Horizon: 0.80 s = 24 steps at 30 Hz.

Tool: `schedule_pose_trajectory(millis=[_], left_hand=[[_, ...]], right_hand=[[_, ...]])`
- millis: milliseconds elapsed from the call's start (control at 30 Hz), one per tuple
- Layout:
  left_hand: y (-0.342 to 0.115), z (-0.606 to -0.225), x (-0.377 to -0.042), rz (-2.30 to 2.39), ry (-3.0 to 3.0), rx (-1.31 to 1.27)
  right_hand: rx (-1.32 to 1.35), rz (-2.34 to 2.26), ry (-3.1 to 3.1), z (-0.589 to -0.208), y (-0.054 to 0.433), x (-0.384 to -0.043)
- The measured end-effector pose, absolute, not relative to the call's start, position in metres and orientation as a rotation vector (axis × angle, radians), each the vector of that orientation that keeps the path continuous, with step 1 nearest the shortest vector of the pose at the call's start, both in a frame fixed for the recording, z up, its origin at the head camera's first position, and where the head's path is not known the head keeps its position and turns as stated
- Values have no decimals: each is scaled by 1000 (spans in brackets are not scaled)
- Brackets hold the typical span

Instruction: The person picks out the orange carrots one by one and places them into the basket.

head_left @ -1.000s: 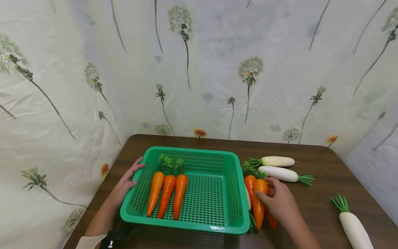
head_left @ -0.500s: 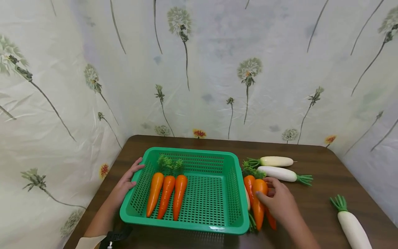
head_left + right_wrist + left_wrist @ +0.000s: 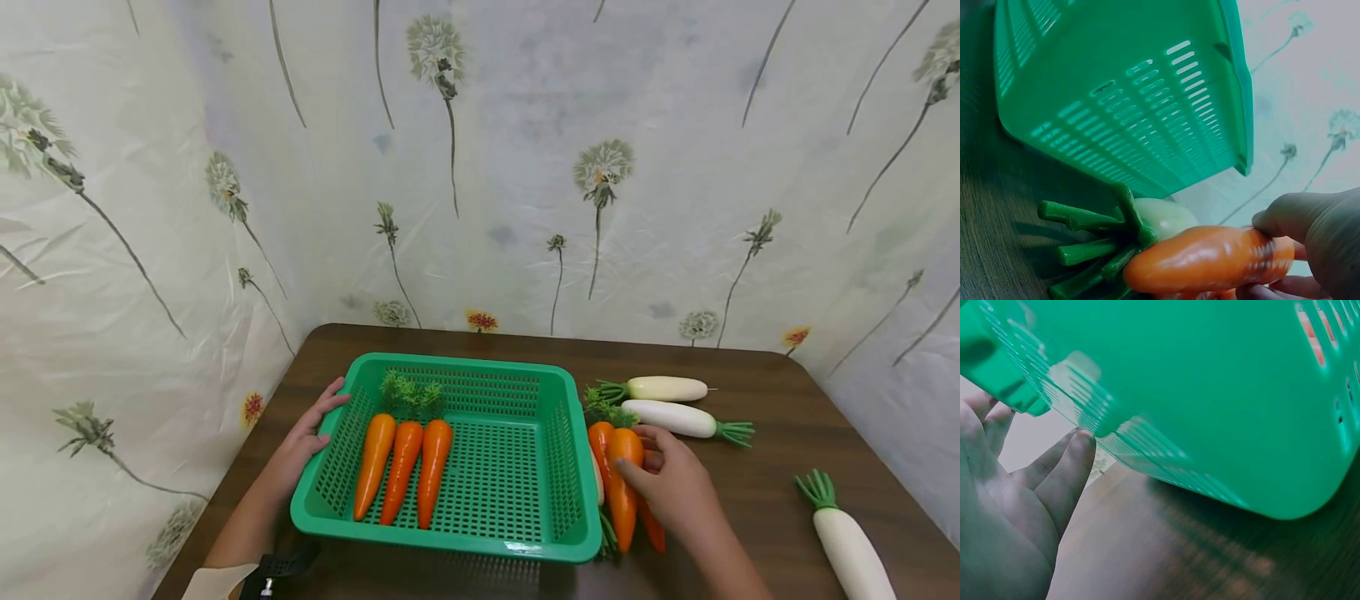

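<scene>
A green plastic basket [image 3: 491, 542] holds 3 orange carrots [image 3: 405, 475] with leafy green tops. My left hand [image 3: 296, 450] holds the basket's left rim; in the left wrist view, its extended fingers [image 3: 1072, 465] touch the outer wall. Just right of the basket, my right hand [image 3: 678, 483] grips a carrot [image 3: 624, 500] between thumb and fingers, and the right wrist view shows its tapered end [image 3: 1179, 265] pointing away. Another carrot [image 3: 600, 437] lies against it on the left, and one more [image 3: 654, 527] is partly hidden under the right hand.
Two white radishes [image 3: 671, 418] lie behind the right hand. A third radish [image 3: 855, 550] is at the table's right. Another pale radish [image 3: 1163, 215] with green stalks sits between basket and carrots, mostly hidden. Dandelion-print sheeting [image 3: 510, 167] hangs behind the brown table [image 3: 738, 371].
Both hands stay in place. The gripped carrot looks nearly still, and the basket with its carrots has not visibly moved; only the head view shifts slightly.
</scene>
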<state>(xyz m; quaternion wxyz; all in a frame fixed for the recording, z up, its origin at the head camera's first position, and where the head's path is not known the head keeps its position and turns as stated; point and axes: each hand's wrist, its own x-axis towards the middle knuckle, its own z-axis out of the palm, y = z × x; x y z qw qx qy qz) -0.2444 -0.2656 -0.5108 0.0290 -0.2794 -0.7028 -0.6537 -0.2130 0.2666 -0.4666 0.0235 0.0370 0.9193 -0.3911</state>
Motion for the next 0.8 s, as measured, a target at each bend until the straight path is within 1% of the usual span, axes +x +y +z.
schedule_pose_trajectory(millis=[467,800], left_hand=[[-265,-509,-243,-2055,-2169,-843],[-264,-510,-245,-2039,-2157,-859]], right_hand=[[144,-1267,2816,-458,261,-209],[137,-1394,2721,-446,255,-202]])
